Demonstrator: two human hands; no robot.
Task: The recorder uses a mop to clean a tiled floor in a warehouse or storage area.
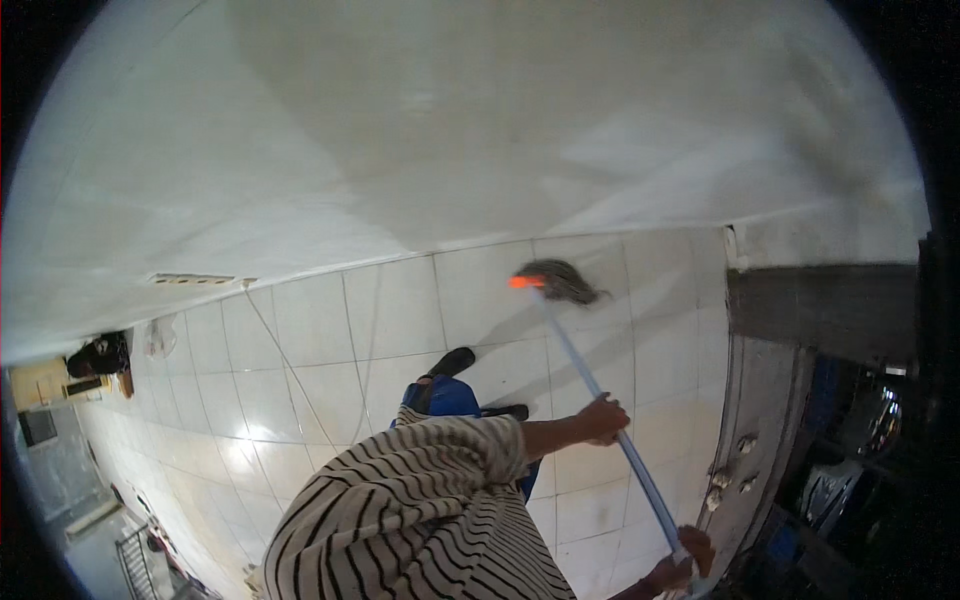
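Note:
A string mop with a pale blue-grey handle [578,358] slants across the view, its far end lowest. Its dark grey strands [563,281] lie on the white tiled floor close to the wall, beside an orange clamp [526,282]. My left hand [604,420] is closed round the middle of the handle, with the arm stretched out from a striped sleeve. Lower down at the right, my right hand [690,560] grips the handle near its upper end. My feet in dark shoes [453,362] stand left of the mop.
A white wall [400,130] runs along the far side of the floor. A socket strip [195,279] is on it, with a pale cord [285,360] trailing over the tiles. At right are a door sill [740,430] and dark shelves with shiny metal things [835,490].

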